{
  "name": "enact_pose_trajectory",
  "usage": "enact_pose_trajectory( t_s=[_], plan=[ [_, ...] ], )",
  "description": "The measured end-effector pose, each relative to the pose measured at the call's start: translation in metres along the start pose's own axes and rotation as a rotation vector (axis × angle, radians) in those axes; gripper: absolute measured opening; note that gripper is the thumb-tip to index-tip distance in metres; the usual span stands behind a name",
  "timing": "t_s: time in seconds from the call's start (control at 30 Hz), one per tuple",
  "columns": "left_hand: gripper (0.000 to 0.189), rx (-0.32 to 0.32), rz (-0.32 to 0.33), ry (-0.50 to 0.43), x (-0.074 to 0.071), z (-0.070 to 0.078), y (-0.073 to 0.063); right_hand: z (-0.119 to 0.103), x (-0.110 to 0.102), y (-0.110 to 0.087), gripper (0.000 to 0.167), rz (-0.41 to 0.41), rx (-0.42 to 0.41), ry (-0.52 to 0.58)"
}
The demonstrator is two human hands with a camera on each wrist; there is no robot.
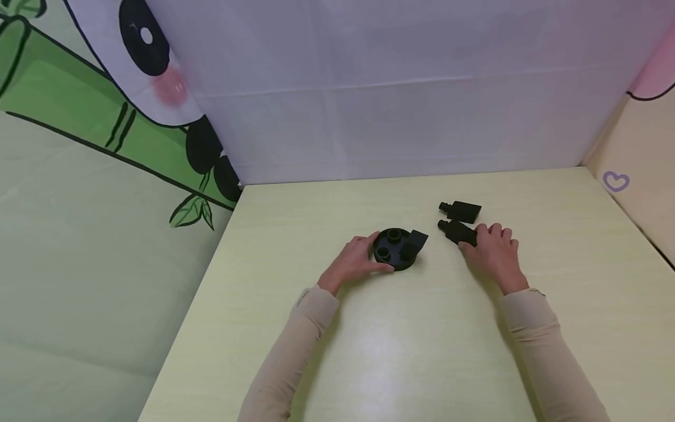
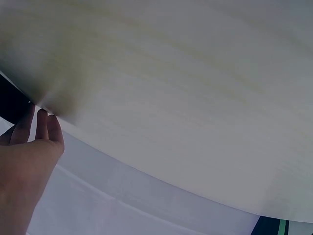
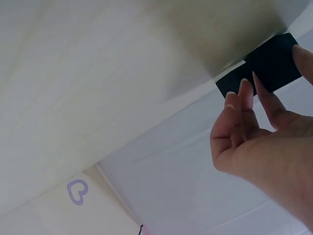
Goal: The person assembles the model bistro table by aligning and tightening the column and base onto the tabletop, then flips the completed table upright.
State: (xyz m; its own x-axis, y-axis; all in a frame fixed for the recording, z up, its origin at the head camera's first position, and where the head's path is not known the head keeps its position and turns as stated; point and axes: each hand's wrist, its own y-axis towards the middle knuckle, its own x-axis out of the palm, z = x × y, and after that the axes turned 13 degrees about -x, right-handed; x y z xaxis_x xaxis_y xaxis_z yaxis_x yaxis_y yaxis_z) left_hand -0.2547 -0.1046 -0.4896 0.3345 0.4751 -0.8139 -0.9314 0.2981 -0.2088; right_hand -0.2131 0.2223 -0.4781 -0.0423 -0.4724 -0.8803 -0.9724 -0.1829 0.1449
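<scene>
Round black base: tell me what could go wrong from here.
The right hand pinches the held piece close beside the loose piece, so lifting could knock the loose one. The left hand grips the round base only at its left side; a push might turn it. The standing piece on it could get bumped.

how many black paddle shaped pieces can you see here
3: the first piece is on the round base the left hand holds; the second piece is in the right hand; the third piece lies on the table just beyond the second.
</scene>
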Motion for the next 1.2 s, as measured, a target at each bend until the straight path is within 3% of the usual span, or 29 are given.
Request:
enact_pose_trajectory(
  t_s=[0.2, 0.33, 0.53, 0.7, 0.9, 1.2],
  plan=[
    [0.099, 0.006, 0.004, 0.008, -0.001, -0.002, 0.000, -0.016, -0.005, 0.008, 0.054, 0.128, -0.061, 0.046],
    [0.099, 0.004, 0.006, 0.016, -0.001, -0.003, 0.001, -0.032, -0.014, 0.021, 0.053, 0.155, -0.150, 0.118],
    [0.098, 0.006, 0.007, 0.027, -0.001, -0.004, 0.001, -0.062, -0.026, 0.046, 0.051, 0.079, -0.298, 0.153],
    [0.094, 0.031, 0.015, 0.028, -0.001, -0.003, 0.002, -0.083, -0.027, 0.059, 0.048, -0.006, -0.385, 0.107],
    [0.092, 0.040, 0.011, 0.011, -0.001, -0.001, 0.002, -0.095, -0.020, 0.066, 0.044, -0.076, -0.405, 0.005],
    [0.095, 0.016, 0.011, 0.026, 0.000, -0.002, 0.002, -0.105, -0.010, 0.072, 0.045, -0.106, -0.424, -0.035]
  ],
)
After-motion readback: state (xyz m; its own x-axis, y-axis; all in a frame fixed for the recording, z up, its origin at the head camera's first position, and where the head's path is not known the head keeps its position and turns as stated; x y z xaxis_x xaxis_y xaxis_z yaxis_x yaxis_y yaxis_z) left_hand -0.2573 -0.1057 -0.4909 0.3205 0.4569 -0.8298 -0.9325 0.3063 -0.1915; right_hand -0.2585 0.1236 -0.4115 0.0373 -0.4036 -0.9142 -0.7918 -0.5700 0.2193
